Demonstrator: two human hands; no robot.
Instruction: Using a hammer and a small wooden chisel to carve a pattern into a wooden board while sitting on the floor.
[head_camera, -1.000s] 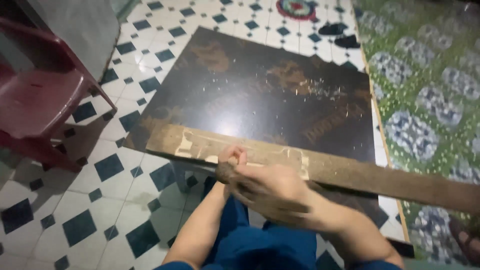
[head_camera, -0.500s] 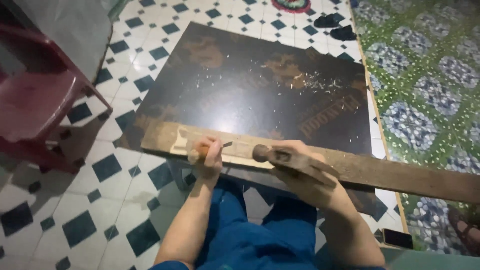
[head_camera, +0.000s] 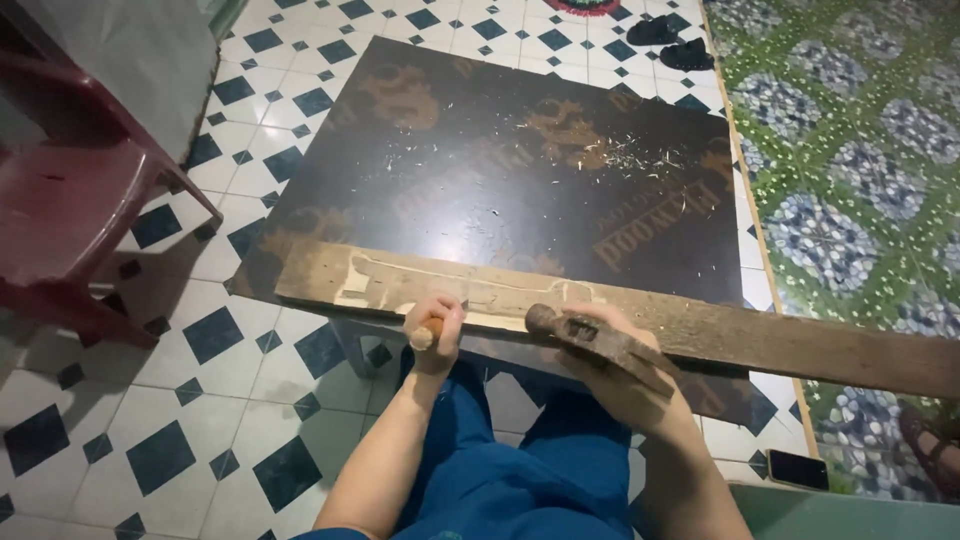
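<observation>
A long wooden plank (head_camera: 760, 338) lies across the near edge of a dark plywood board (head_camera: 480, 170), with pale carved grooves at its left part. My left hand (head_camera: 436, 332) grips a chisel (head_camera: 429, 335) by its orange-brown handle, the blade set on the plank's near edge. My right hand (head_camera: 615, 365) holds a hammer (head_camera: 590, 338), its rusty head just right of the chisel and low over the plank. My blue-trousered legs show below the board.
A red plastic chair (head_camera: 70, 190) stands at the left on the checkered tile floor. Green patterned flooring (head_camera: 850, 150) runs along the right. Black sandals (head_camera: 675, 45) lie at the far edge, a phone (head_camera: 797, 469) sits bottom right, and wood chips scatter over the board.
My hands, together one second ago, have drawn apart: the left hand holds the chisel on the plank, the right hand has carried the hammer to the right and slightly back.
</observation>
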